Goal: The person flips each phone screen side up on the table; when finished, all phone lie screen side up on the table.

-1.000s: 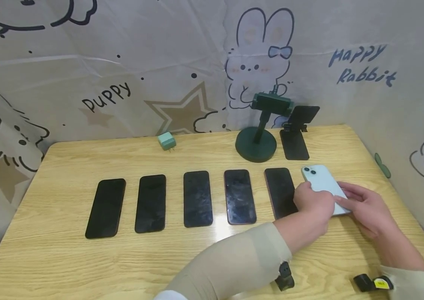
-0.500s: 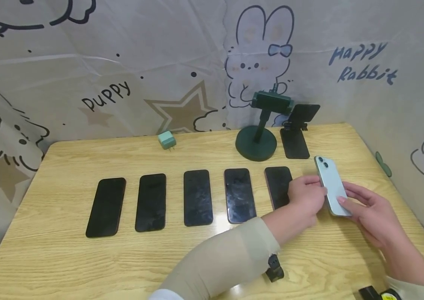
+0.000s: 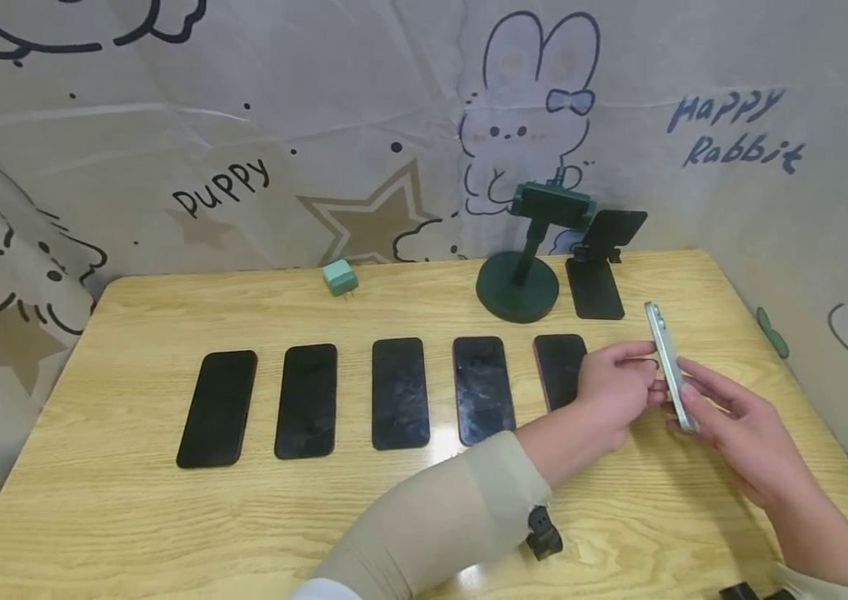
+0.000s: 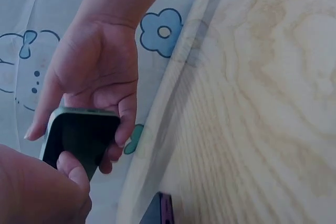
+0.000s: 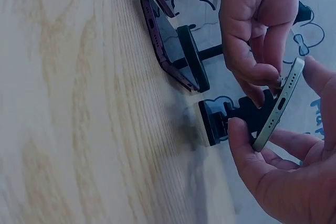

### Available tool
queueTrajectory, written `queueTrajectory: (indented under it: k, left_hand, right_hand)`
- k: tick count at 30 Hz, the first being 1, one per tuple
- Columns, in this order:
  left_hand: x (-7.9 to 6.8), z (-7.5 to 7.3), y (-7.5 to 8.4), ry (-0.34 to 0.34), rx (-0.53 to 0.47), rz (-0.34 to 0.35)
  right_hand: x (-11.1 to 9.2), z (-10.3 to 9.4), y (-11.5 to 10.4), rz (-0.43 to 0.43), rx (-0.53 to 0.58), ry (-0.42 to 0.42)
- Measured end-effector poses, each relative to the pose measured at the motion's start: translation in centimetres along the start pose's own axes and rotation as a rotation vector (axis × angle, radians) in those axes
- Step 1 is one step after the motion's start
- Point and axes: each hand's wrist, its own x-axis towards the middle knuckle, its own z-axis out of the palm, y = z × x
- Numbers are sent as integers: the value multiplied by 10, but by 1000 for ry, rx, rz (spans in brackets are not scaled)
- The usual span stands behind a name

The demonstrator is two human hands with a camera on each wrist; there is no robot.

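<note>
A pale green phone (image 3: 668, 362) is held on its edge above the table's right side, its narrow side toward the head camera. My right hand (image 3: 742, 429) grips it by the lower part, thumb on one side and fingers on the other. My left hand (image 3: 614, 387) is at the phone's left, fingers loosely bent, fingertips at its screen side. In the left wrist view the phone's dark screen (image 4: 79, 137) shows, with a left fingertip over it. The right wrist view shows the phone's bottom edge (image 5: 281, 104) with its port; all visible left fingers are on one side.
Several dark phones lie screen up in a row, from the leftmost phone (image 3: 217, 408) to one partly behind the left hand (image 3: 561, 371). Behind them stand a round-based green phone stand (image 3: 517, 287), a black folding stand (image 3: 595, 287) and a green charger plug (image 3: 340, 277).
The phone has been lifted from the table and turned from back-up onto its edge. The left hand has shifted left from the phone's back to its side; the right hand keeps its grip.
</note>
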Motion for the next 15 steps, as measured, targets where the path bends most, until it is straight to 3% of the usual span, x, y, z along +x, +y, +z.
queueTrajectory:
  k: [7,11,15]
  left_hand:
    - [0,-3,2,47,140,18]
    - [1,-6,1,108,280,13]
    - [0,-7,2,99,331,19]
  right_hand:
    - [-3,3,-3,-101,149,-116]
    - [-5,4,-4,-237,276,-196]
    - [-5,6,-7,-327,393,-322]
